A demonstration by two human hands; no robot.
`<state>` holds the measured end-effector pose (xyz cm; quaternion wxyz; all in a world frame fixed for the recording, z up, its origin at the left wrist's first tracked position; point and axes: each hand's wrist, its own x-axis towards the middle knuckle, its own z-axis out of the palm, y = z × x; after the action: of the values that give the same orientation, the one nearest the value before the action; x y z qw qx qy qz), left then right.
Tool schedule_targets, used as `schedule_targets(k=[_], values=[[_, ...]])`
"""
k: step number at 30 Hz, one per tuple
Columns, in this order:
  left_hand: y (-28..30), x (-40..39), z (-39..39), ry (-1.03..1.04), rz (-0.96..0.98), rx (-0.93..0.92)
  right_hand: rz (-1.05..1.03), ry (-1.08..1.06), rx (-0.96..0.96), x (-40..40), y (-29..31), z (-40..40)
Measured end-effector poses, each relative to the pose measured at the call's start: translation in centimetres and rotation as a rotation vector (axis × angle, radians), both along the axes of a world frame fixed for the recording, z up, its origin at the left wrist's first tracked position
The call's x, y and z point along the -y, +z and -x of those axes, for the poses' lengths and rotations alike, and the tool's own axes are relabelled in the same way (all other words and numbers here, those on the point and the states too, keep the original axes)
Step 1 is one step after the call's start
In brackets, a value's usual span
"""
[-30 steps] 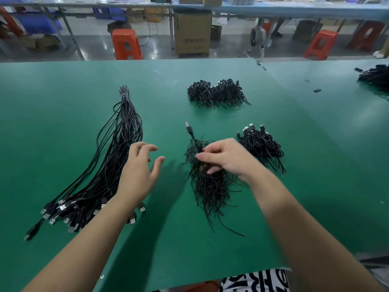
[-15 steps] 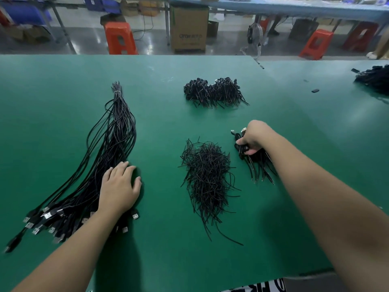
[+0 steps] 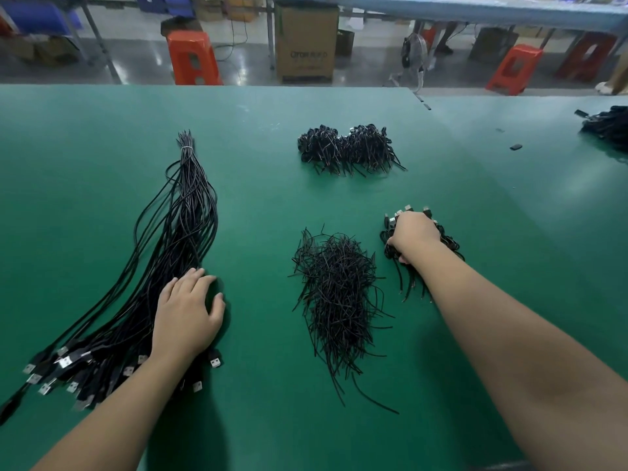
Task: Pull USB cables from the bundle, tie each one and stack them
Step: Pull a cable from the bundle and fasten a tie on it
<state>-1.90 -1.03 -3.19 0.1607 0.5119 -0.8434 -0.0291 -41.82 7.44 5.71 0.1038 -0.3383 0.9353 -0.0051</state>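
A long bundle of black USB cables (image 3: 176, 232) lies at the left of the green table (image 3: 258, 205), bound at its far end, with the plugs fanned out near me. My left hand (image 3: 188, 314) rests flat on the bundle's near part, fingers spread. A loose pile of black twist ties (image 3: 336, 294) sits in the middle. To its right is a small stack of tied cables (image 3: 450, 243). My right hand (image 3: 413, 234) lies on top of that stack, fingers curled down over a tied cable. The hand hides most of the stack.
A larger heap of tied cables (image 3: 350, 149) lies farther back in the middle. Another black cable heap (image 3: 608, 125) sits at the far right edge, with a small black piece (image 3: 516, 147) near it. Beyond the table stand orange stools (image 3: 193, 57) and a cardboard box (image 3: 306, 42).
My right hand moved from the twist-tie pile right to the small stack, carrying a tied cable. My left hand came down flat onto the bundle and has stayed there.
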Motion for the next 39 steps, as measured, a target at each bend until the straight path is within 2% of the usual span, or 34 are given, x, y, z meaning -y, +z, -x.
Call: schedule_targets(k=[9, 12, 15, 18, 20, 24, 26, 28, 32, 37, 39], values=[[-0.1, 0.1, -0.2, 0.002, -0.011, -0.023, -0.179, 0.162, -0.231, -0.2, 0.1, -0.5], [-0.2, 0.1, -0.1, 0.002, -0.011, -0.025, -0.134, 0.181, -0.258, -0.3, 0.8, -1.0], [-0.1, 0.1, -0.1, 0.001, -0.008, -0.03, 0.034, 0.236, -0.286, 0.6, 2.1, -3.0], [0.0, 0.0, -0.2, 0.0, -0.019, -0.048, 0.271, 0.367, -0.155, 2.0, 3.4, -7.4], [0.0, 0.1, -0.3, -0.009, -0.048, -0.099, 0.333, 0.468, 0.006, 2.7, 3.8, -11.5], [0.2, 0.3, -0.2, 0.006, -0.131, -0.295, 0.282, 0.632, 0.361, 1.9, 1.4, -20.2], [0.3, 0.3, -0.1, 0.019, -0.144, -0.35, 0.196, 0.713, 0.451, 1.0, -0.9, -23.6], [0.1, 0.5, -0.2, 0.031, -0.156, -0.373, 0.124, 0.788, 0.453, 0.2, -3.0, -25.9], [-0.2, 0.7, -0.3, 0.047, -0.223, -0.439, 0.164, 0.841, 0.267, -0.9, -5.9, -28.0], [0.1, 0.2, -0.2, 0.041, -0.212, -0.512, 0.326, 0.749, 0.433, -1.7, -6.9, -27.4], [0.1, 0.0, -0.3, 0.027, -0.226, -0.539, 0.4, 0.722, 0.439, -2.2, -7.3, -27.5]])
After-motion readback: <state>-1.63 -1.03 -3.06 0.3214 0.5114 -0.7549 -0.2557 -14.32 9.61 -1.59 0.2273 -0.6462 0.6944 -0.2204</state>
